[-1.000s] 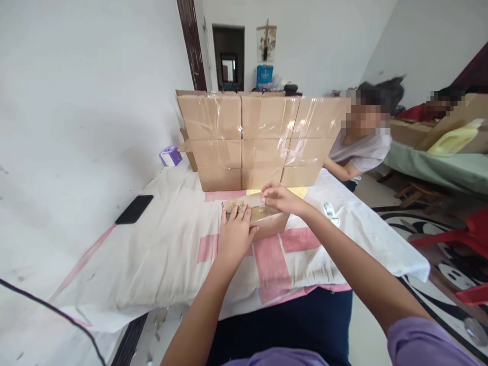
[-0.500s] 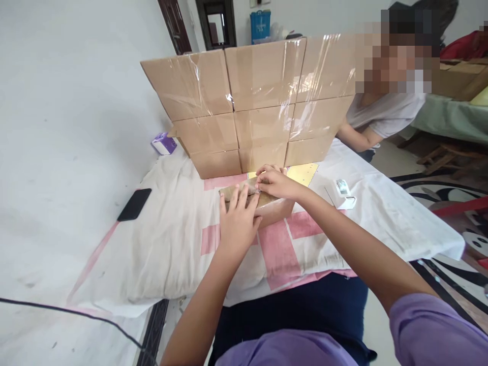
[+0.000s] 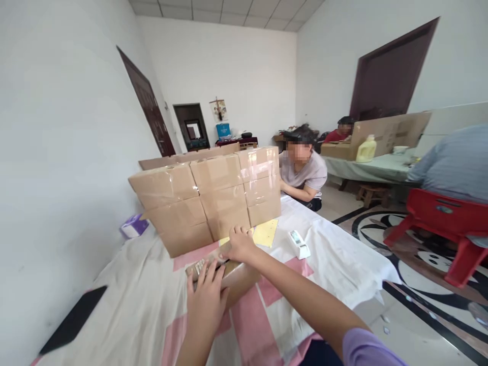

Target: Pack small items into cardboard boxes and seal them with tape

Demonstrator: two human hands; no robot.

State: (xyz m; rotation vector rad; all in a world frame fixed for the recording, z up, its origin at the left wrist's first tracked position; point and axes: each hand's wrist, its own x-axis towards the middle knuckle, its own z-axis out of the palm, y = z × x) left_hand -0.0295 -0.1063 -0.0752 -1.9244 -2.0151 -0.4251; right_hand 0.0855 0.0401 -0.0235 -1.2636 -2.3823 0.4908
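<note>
A small cardboard box (image 3: 238, 282) lies on the cloth-covered table (image 3: 335, 254) in front of me. My left hand (image 3: 206, 297) rests flat on the box's near top, fingers spread. My right hand (image 3: 238, 244) presses down on the far side of the box top, fingers curled at the flap seam; what is under them is hidden. Just behind stands a wall of several taped cardboard boxes (image 3: 213, 195), stacked three high.
A black phone (image 3: 72, 321) lies at the left, a purple-white packet (image 3: 132, 226) by the wall, a yellow sheet (image 3: 265, 233) and a small white device (image 3: 298, 244) to the right. A person (image 3: 303, 170) sits behind the stack. A red plastic chair (image 3: 446, 223) holds another person, far right.
The view has tilted up, showing more of the room. Both hands have stayed on the small box, the right still pressing at the top seam.
</note>
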